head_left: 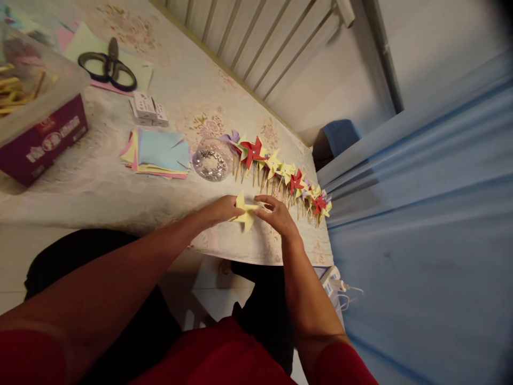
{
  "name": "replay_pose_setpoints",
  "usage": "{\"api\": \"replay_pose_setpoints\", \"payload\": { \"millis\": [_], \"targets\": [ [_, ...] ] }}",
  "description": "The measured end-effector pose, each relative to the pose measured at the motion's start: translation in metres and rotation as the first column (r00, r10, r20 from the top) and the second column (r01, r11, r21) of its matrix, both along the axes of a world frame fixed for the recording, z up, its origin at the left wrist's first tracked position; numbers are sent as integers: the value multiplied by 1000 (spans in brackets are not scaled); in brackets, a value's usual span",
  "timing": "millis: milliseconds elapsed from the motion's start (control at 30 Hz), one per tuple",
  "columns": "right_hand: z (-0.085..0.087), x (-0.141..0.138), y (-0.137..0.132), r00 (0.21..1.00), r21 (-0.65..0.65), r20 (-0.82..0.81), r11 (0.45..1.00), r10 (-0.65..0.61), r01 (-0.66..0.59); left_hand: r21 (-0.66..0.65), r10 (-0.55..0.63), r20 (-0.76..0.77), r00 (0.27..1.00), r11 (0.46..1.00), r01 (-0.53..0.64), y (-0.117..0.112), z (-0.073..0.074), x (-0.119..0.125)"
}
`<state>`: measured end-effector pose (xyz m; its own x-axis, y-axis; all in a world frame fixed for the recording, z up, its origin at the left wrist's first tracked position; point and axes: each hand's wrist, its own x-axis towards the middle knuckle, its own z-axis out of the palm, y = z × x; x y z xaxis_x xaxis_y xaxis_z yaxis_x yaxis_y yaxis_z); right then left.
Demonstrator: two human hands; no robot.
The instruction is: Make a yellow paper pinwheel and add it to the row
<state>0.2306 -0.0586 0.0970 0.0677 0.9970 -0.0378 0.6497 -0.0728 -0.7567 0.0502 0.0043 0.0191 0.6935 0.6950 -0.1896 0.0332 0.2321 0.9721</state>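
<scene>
A yellow paper pinwheel (246, 216) is between my two hands, just above the near edge of the table. My left hand (225, 209) is closed on its left side, fingers and thumb pinching the paper. My right hand (277, 215) is at its right blade, thumb and index finger curled around the paper tip. Whether a pin or stick is in the fingers is hidden. Just beyond sits a round clear dish (211, 163) of small shiny metal pins. To its right a row of finished pinwheels on sticks (253, 152) in red, yellow and purple lies along the table.
Left of the dish lies a stack of coloured paper squares (162, 152). Small white boxes (145, 107) and black-handled scissors (109, 70) are behind it. A plastic bin with a purple label (48, 136) holds sticks at far left. A blue curtain (420, 214) hangs on the right.
</scene>
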Motion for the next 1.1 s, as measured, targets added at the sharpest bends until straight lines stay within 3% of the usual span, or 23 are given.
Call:
{"api": "replay_pose_setpoints", "payload": {
  "millis": [167, 500, 600, 700, 867, 967, 1100],
  "targets": [
    [-3, -17, 6, 970, -100, 222, 992, 99, -78, 218, -34, -124, 992, 974, 61, 0, 3, -2],
    [-13, -25, 4, 977, -230, 197, 973, 79, -32, 345, -54, -213, 976, 930, 126, 2, 8, -4],
    [-14, -23, 3, 996, -256, 80, 966, 39, -17, 243, -51, -159, 986, 966, 89, 0, 6, -4],
    [-16, -21, 1, 998, -226, -43, 973, -51, 40, 14, -33, 0, 999, 999, 33, 0, 7, -6],
    [-22, -22, 0, 929, -152, -257, 961, -265, 232, -337, 84, 245, 966, 942, 4, 2, 6, -10],
    [-29, -28, 1, 860, -125, -333, 922, -387, 367, -396, 138, 319, 938, 918, -1, 1, 4, -9],
    [-40, -37, 2, 781, -139, -401, 874, -479, 466, -360, 125, 350, 928, 933, 10, -3, 1, -3]
  ]
}}
